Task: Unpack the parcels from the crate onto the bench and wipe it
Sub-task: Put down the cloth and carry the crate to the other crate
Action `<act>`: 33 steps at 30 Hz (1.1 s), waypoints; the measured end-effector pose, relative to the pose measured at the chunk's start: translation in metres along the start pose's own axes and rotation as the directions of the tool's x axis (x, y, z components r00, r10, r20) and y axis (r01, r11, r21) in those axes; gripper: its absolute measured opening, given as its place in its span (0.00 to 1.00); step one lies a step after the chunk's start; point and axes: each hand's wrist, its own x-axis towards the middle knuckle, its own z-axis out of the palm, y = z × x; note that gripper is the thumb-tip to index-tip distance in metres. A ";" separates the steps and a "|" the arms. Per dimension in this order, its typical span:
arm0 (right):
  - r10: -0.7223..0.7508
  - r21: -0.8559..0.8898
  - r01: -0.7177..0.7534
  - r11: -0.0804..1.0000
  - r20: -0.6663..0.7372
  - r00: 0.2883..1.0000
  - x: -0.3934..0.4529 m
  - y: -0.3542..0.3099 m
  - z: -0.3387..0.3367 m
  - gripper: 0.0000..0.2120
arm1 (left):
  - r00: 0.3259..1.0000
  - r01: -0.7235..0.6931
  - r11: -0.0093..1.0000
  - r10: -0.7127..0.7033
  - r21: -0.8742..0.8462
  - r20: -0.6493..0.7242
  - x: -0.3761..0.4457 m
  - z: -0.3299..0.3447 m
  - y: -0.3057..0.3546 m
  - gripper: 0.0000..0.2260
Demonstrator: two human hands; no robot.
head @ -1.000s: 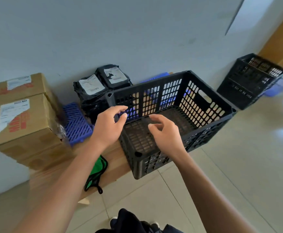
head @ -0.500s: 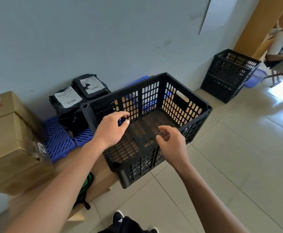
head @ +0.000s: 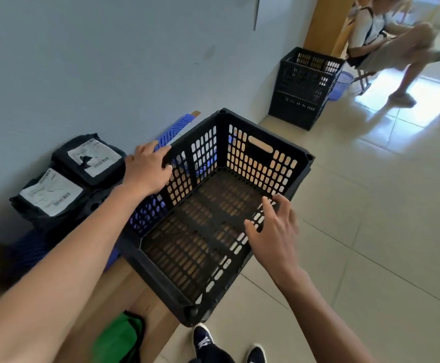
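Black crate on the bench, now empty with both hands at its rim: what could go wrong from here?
1. The black crate juts past the bench edge over the floor; a weak grip could tip it off.
2. The left hand grips one wall, but the right hand looks open, so a lift may be lopsided.
3. Swinging it left could knock the stacked parcels.

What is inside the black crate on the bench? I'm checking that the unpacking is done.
Nothing: the black crate shows only its bare slotted floor. No corner is covered.
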 end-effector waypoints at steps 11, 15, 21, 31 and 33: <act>0.279 0.386 -0.273 0.881 0.042 0.959 -0.011 -0.003 0.022 0.41 | 0.981 -0.104 0.992 0.114 -0.072 0.156 0.053 0.023 -0.008 0.29; 0.321 0.493 -0.299 0.817 0.043 0.946 -0.014 -0.009 0.024 0.40 | 0.980 -0.135 0.990 0.141 -0.051 0.142 0.058 0.024 -0.011 0.31; 0.346 0.598 -0.317 0.736 0.070 0.936 -0.013 -0.018 0.026 0.46 | 0.985 -0.126 0.990 0.132 -0.058 0.108 0.058 0.024 -0.007 0.36; 0.490 0.742 -0.302 0.599 -0.042 0.871 -0.016 0.026 0.006 0.40 | 0.974 -0.221 0.963 0.227 -0.155 0.021 0.042 0.015 0.035 0.37; 0.501 0.733 -0.297 0.612 -0.069 0.863 -0.014 0.043 -0.008 0.40 | 0.967 -0.248 0.949 0.254 -0.194 0.003 0.039 0.014 0.056 0.37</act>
